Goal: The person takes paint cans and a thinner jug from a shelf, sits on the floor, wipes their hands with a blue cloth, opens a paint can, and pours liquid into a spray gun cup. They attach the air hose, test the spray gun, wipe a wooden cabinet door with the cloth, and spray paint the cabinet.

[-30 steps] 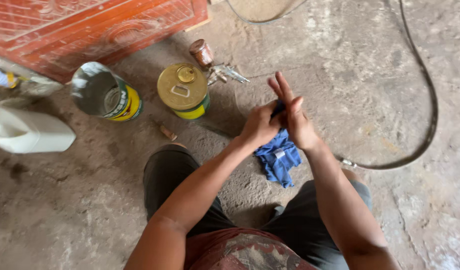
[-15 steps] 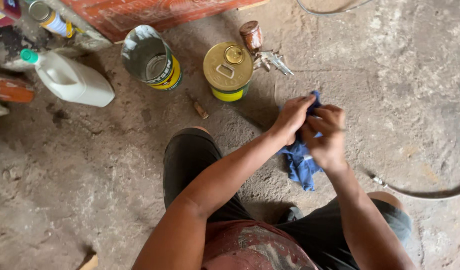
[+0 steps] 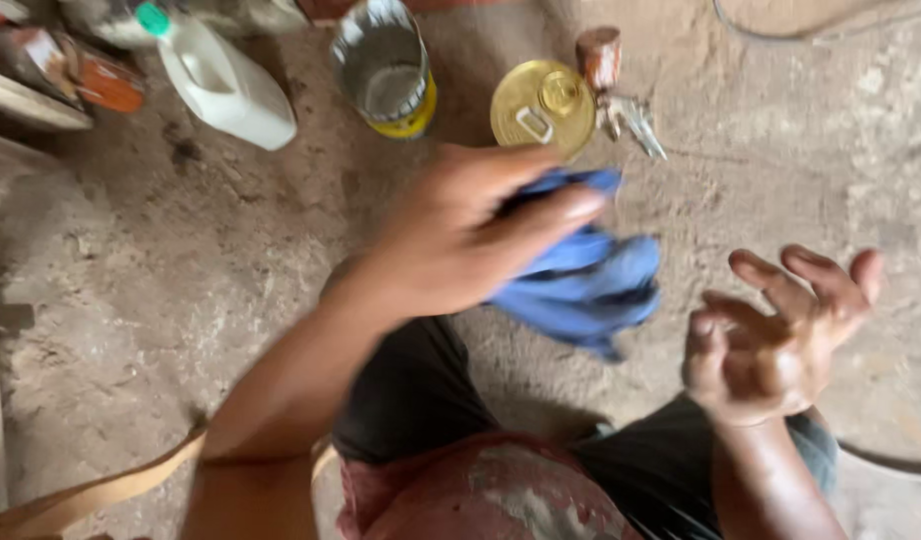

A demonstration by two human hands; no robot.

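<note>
Your left hand (image 3: 451,235) clenches a blue rag (image 3: 586,275) mid-wipe; your right hand (image 3: 776,335), fingers released and curled, needs wiping next.

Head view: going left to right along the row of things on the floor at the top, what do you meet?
White jug → open tin → lidded yellow tin → rusty spray gun. Below the row, the left hand holds a blue cloth; the right hand is open and empty.
</note>
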